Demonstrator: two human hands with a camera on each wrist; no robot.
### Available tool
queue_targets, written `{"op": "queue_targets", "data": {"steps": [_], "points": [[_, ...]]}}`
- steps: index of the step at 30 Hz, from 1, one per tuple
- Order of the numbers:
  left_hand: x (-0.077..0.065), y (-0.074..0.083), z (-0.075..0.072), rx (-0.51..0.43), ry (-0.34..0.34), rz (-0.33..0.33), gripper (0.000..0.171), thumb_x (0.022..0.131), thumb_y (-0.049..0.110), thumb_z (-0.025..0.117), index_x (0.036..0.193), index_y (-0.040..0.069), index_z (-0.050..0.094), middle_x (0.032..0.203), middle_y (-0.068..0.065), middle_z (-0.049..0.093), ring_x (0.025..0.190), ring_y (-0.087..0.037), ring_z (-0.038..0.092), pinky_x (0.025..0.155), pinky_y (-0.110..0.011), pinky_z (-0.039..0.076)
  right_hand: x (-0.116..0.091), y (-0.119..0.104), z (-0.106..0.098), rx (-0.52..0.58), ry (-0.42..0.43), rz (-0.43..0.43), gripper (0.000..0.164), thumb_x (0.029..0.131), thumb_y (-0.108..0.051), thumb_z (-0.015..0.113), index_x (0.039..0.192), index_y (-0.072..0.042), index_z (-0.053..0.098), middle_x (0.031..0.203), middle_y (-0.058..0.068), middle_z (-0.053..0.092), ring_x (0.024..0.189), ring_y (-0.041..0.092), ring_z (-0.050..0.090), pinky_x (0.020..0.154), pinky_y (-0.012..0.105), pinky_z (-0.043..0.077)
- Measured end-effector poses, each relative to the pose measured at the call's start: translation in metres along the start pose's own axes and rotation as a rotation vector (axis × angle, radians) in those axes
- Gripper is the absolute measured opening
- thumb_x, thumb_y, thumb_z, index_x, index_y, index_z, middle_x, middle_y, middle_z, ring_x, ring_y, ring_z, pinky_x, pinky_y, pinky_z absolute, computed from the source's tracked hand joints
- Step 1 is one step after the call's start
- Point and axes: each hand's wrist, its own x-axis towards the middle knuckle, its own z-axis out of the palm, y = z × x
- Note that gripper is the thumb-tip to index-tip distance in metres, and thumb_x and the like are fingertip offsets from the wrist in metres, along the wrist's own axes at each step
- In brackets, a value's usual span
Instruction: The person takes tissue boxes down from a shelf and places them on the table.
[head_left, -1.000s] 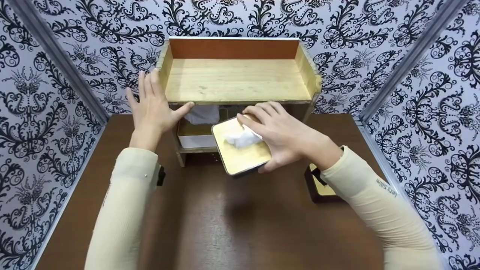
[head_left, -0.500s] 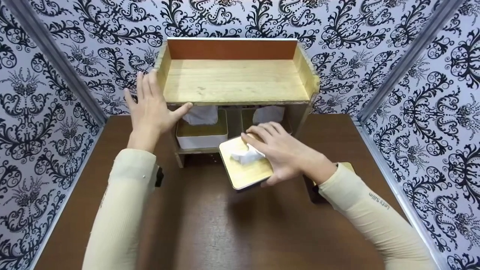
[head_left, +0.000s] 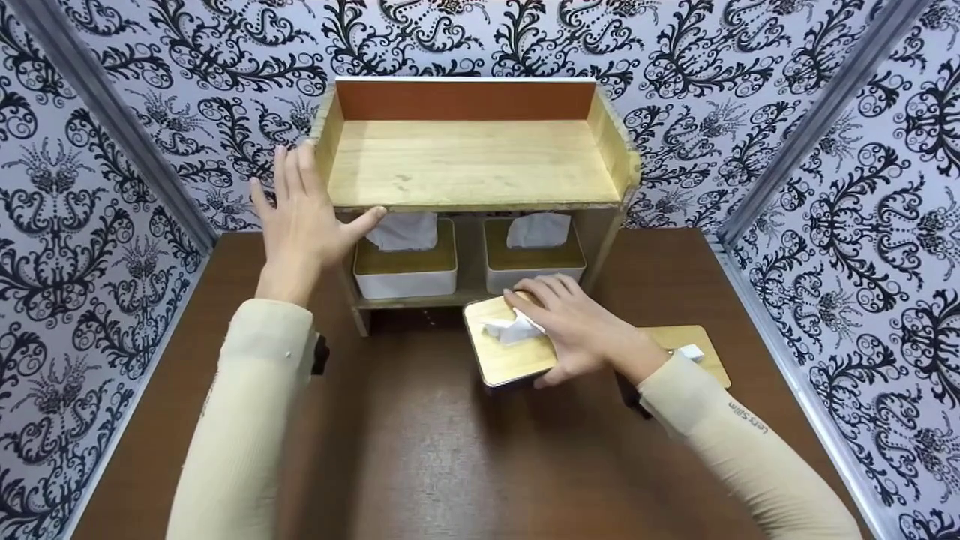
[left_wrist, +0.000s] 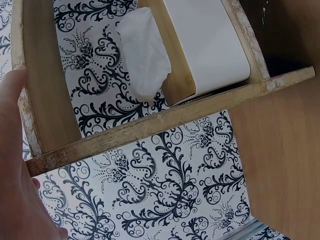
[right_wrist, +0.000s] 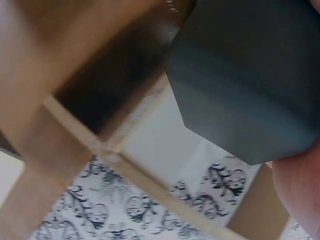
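My right hand (head_left: 574,330) grips a tissue box (head_left: 499,360) by its right side, thumb at the near edge and fingers over the far edge. The box has a light wooden lid with a white tissue sticking out; its dark side (right_wrist: 240,95) fills much of the right wrist view. It is held in front of a wooden shelf unit (head_left: 472,161). My left hand (head_left: 300,217) rests on the unit's left side, fingers spread and thumb at the front edge of the top board. Two white tissue boxes (head_left: 405,283) with wooden lids stand side by side on the lower shelf.
Another wooden-lidded tissue box (head_left: 679,337) stands on the brown table (head_left: 420,450) at right, partly hidden by the right forearm. Patterned wallpaper (head_left: 847,150) covers the walls around, with metal rails (head_left: 127,135) in the corners.
My right hand has drawn the tissue box toward me and to the right, away from the shelf unit. The right-hand white box has come into view. The left hand stays put.
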Motion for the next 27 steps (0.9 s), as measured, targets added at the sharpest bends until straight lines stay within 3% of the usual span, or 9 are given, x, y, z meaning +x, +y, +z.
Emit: {"op": "queue_targets", "data": {"steps": [16,27], "points": [[-0.001,0.000,-0.004,-0.004,0.017,0.002,0.125,0.073,0.084,0.053,0.155,0.011,-0.008,0.165,-0.014,-0.003,0.153,-0.030,-0.008,0.119,-0.065,-0.005,-0.035,0.020,0.045,0.087,-0.060,0.151,0.128,0.052,-0.071,0.079,0.152,-0.007,0.030,0.144,0.020,0.041,0.130,0.038,0.041,0.111,0.054,0.031],[-0.004,0.001,-0.001,0.019,0.072,0.060,0.122,0.077,0.079,0.054,0.157,0.014,-0.011,0.164,-0.003,-0.017,0.153,-0.023,-0.012,0.121,-0.060,-0.004,-0.058,0.020,0.064,0.128,-0.113,0.238,0.132,0.053,-0.071,0.078,0.156,-0.010,0.023,0.148,0.019,0.038,0.135,0.037,0.036,0.113,0.055,0.026]]}}
